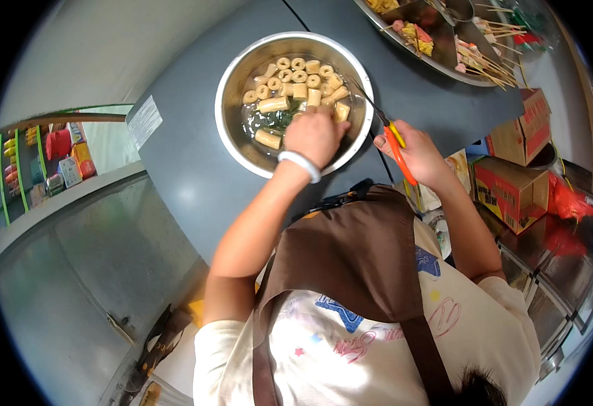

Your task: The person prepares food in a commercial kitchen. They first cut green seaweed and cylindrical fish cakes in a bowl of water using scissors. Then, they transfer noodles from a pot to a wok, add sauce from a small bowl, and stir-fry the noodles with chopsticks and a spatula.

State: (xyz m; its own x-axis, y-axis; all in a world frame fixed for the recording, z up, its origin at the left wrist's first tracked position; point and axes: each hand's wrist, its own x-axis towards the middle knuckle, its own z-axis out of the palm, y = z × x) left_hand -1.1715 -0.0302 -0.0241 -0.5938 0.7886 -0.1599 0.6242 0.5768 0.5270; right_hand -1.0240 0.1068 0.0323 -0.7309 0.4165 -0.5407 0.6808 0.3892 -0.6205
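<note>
A round stainless steel basin (224,127) stands on the grey table, with water and cut hollow tan food rolls (300,91) in it. Dark green leafy strands (274,120) lie among the rolls. My left hand (315,133), a pale bangle at its wrist, reaches into the basin; its fingertips are down among the rolls, and whether they grip one is hidden. To the right of the basin, my right hand (412,147) holds scissors (398,147) with orange and yellow handles. Their dark blades point up and left over the basin's right rim.
A divided metal tray (441,65) with skewered food is at the upper right of the grey table (185,167). Cardboard boxes (509,190) and a red plastic bag (570,200) sit right of the table. Shelves with packaged goods (58,144) show at the left.
</note>
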